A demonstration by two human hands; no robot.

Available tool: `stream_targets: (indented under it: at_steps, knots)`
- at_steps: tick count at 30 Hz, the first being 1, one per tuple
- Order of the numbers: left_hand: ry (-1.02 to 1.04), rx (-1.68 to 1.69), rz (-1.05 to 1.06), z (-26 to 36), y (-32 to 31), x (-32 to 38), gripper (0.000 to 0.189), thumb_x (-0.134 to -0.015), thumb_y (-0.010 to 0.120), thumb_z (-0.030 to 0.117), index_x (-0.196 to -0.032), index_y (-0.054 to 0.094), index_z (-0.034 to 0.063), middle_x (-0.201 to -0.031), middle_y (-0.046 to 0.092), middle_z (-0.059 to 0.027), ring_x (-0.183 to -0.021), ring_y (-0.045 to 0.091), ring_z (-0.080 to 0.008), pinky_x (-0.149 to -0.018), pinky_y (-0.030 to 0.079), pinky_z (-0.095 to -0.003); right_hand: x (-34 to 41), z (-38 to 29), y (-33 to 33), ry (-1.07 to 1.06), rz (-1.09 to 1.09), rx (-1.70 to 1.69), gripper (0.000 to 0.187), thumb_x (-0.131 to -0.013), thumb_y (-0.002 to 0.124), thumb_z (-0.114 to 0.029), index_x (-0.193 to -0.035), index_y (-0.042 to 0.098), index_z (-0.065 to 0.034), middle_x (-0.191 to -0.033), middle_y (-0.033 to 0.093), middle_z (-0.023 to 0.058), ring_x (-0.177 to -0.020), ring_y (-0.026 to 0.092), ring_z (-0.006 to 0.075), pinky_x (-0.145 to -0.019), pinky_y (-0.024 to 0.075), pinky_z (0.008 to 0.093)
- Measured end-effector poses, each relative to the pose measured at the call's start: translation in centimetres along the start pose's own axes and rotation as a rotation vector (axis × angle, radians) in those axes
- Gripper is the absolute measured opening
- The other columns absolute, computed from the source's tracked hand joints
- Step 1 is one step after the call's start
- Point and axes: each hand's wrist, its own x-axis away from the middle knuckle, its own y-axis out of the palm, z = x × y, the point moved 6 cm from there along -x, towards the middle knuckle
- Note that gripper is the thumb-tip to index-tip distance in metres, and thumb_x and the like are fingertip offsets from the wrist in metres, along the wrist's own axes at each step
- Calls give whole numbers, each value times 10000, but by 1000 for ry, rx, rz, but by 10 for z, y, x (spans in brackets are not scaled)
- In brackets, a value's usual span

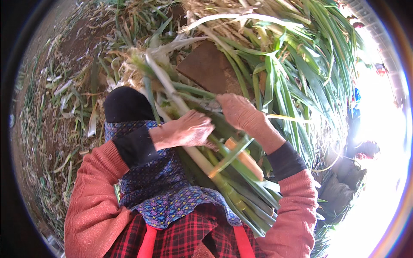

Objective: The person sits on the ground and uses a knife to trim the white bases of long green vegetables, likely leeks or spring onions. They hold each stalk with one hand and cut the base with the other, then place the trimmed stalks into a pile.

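A bunch of long green onions [196, 156] lies slantwise across my lap, its pale stems towards the upper left and its leaves towards the lower right. My left hand [190, 129] reaches over the stems with curled, slightly blurred fingers at the leaves. Opposite it, my right hand [240, 111] bends over the bunch's far side, beside a green stalk [193, 90]. Both hands hide what lies between their fingers. Just below them rests a short wooden piece [246, 159], perhaps a handle, crossed by a flat green strip [230, 159]. A thin yellow strip [288, 118] extends near my right wrist.
A large heap of green onions [300, 64] fills the upper right, roots at the top. Behind the bunch lies a brown board [206, 66]. Trimmed leaves and peelings [64, 96] litter the ground at left. Patterned cloth [190, 203] covers my lap. Strong glare washes out the right side.
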Motion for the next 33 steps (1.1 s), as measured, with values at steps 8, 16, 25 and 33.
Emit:
stream_targets:
  at_steps: [8, 16, 25, 33]
  knots:
    - [52, 243, -405, 8, -42, -9, 444, -845, 711, 389, -1050, 660, -2, -938, 656, -192, -876, 661, -372, -778, 525, -466, 102, 119, -89, 414, 104, -113, 315, -862, 582, -64, -1166, 606, 14, -1131, 651, 217, -1082, 598, 394, -943, 476, 446]
    - [64, 400, 112, -4, -66, -129, 280, -923, 642, 194, -1124, 663, 0, -1069, 666, -169, -954, 654, -365, -835, 527, -446, 111, 196, -80, 703, 193, -151, 385, -884, 637, -144, -1231, 616, 22, -1116, 645, 294, -1084, 612, 434, -967, 468, 449]
    - [42, -65, 391, -43, -61, -230, 413, -818, 601, -26, -1229, 566, -10, -1216, 580, -152, -1122, 591, -298, -1019, 490, -398, 92, 218, -102, 626, 279, -141, 295, -840, 588, -27, -1119, 658, 35, -944, 681, 295, -907, 682, 419, -834, 521, 457]
    - [67, -529, 204, -54, -56, -279, 417, -901, 599, 192, -1295, 563, 62, -1386, 500, -99, -1297, 489, -257, -1131, 342, -466, 79, 235, -113, 563, 362, -88, 285, -828, 576, 1, -1098, 663, 33, -970, 676, 301, -934, 666, 430, -867, 508, 443]
